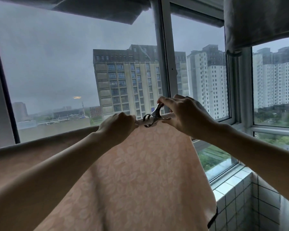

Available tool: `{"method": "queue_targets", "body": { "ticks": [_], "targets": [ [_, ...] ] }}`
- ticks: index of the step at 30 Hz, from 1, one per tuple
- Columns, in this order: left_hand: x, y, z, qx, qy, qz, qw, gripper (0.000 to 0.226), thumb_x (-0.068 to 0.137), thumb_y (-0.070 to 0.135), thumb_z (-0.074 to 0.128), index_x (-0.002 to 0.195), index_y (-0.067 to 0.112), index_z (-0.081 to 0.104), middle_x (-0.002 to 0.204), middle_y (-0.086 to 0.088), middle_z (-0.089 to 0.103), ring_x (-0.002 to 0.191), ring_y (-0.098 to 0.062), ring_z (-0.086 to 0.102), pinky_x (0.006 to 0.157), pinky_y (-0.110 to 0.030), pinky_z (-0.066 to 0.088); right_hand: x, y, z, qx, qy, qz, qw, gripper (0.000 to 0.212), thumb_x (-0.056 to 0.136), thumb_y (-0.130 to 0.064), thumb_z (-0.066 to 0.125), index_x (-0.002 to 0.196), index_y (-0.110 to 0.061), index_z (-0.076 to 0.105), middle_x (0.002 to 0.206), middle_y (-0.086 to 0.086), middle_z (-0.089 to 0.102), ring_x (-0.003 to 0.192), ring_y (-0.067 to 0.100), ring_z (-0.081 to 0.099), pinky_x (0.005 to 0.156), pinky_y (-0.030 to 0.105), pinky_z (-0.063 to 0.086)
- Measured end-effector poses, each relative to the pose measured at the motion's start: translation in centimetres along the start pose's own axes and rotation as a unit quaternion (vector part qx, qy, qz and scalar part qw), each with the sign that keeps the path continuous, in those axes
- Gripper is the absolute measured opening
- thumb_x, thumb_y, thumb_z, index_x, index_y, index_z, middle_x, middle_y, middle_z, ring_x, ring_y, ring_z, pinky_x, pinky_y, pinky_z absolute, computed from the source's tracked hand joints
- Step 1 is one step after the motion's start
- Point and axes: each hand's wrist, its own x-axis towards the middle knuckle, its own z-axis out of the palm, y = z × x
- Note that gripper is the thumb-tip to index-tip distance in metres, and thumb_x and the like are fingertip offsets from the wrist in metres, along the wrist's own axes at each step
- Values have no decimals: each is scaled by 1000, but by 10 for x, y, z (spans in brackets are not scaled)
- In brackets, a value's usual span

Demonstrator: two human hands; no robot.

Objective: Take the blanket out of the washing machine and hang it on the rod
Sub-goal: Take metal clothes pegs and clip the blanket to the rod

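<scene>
Nearest the camera, both bare forearms reach forward and up over the blanket (140, 172), a peach cloth with a pale leaf pattern. It hangs draped over a horizontal line that runs from the left edge to the hands; the rod itself is hidden under the fold, so only the cloth's top ridge shows. The blanket falls toward the lower right, where a dark trim edges its corner.

At the ridge, the left hand (117, 125) curls its fingers round the bunched top of the blanket and grips it. Just beside it, the right hand (182, 114) pinches the handles of a metal clip (153, 116) between thumb and fingers; the clip's jaws sit on the blanket's fold, touching the cloth.

To the lower right stands a white tiled wall (237, 205) under the sill. Beyond is the window (165, 64) with its pale frames, and grey cloth (257, 19) hangs above at the top right. Outside, tall buildings (128, 80) rise under a dull grey sky.
</scene>
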Motion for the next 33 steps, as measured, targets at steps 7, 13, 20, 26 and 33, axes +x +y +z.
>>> {"method": "queue_targets", "body": {
  "ticks": [7,13,20,26,33],
  "targets": [
    [3,-1,2,16,3,5,1000,28,97,40,49,102,16,63,84,-6,68,76,-24,66,57,-30,44,22,7,10,-37,-11,-8,999,61,78,-21,78,133,-21,53,91,5,67,83,21,63,86,32,46],
    [0,-4,6,18,12,-2,1000,27,98,40,47,99,17,61,81,-4,66,76,-22,66,55,-28,36,33,7,35,22,-60,-1,998,67,81,-19,76,140,-22,45,113,9,64,99,26,63,85,33,48],
    [-4,-5,2,22,5,11,1000,27,98,38,46,102,16,61,86,-7,67,77,-26,67,58,-32,44,51,6,33,139,-139,21,980,77,84,-9,70,148,-9,28,144,14,44,133,27,42,106,27,35],
    [-23,-12,-13,73,37,35,996,25,98,42,45,100,22,59,90,4,69,79,-18,68,64,-29,44,43,-13,18,99,-71,-19,992,65,87,-14,64,145,-12,34,142,9,47,129,23,45,105,38,43],
    [-77,-38,-40,35,44,-47,997,31,97,49,43,112,28,61,103,11,66,87,-16,66,66,-27,40,33,-68,12,85,-42,-69,993,55,89,-14,59,140,-7,39,132,11,53,122,22,46,103,29,39]
  ]
}}
